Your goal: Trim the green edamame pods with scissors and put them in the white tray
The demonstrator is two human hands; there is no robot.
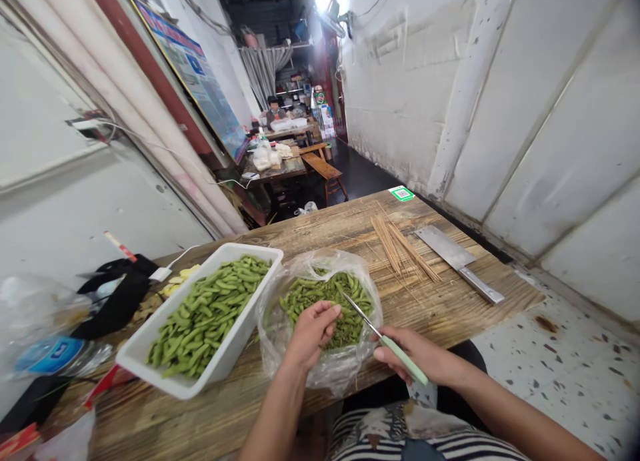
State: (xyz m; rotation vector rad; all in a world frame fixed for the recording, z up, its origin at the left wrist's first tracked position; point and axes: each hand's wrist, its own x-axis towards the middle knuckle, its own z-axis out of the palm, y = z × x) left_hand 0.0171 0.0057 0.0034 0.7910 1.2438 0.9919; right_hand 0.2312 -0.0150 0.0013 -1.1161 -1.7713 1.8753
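I have the right hand wrapped around the pale green handle of the scissors, fingers curled, blades angled over the clear plastic bag at the near edge of the worktop. The left hand hangs over that bag too, thumb and fingertips drawn close together near the blade tips; I cannot tell whether they pinch anything. Green pods lie inside the bag, below both hands. Just beside it, toward the worktop's left edge, I see a white tray holding a heap of more pods. Thin wooden sticks lie toward the far edge, with a cleaver near the right edge and a green card at the far right corner.
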